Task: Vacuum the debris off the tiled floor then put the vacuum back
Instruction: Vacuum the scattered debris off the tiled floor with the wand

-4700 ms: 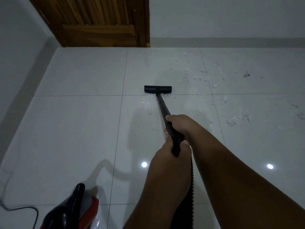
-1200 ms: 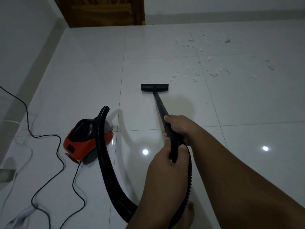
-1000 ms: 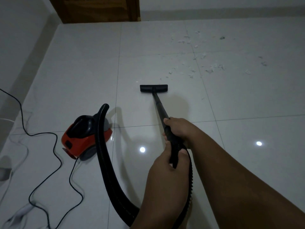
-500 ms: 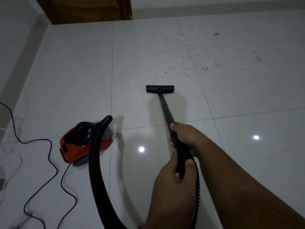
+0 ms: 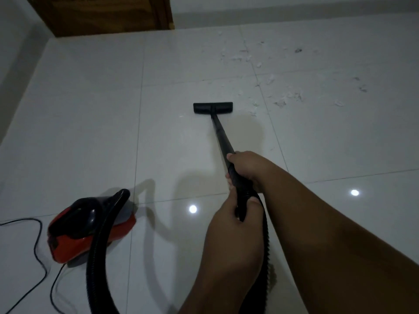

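Note:
Both hands hold the black vacuum wand (image 5: 221,134). My right hand (image 5: 248,168) grips it higher up the tube, and my left hand (image 5: 231,227) grips the lower handle end where the ribbed hose (image 5: 97,252) joins. The flat black floor head (image 5: 213,107) rests on the white tiled floor (image 5: 90,123), just left of the scattered white debris (image 5: 283,98), which spreads to the upper right. The red and black vacuum body (image 5: 84,227) sits on the floor at lower left, its hose arching toward me.
A black power cord (image 5: 38,252) loops over the tiles left of the vacuum body. A wooden door (image 5: 106,14) stands at the far left corner, with grey walls along the left and far edges. Ceiling lights reflect on the glossy tiles.
The wand and floor head have slid forward and right, closer to the debris patch. The vacuum body and cord now sit lower left in view as my view shifted.

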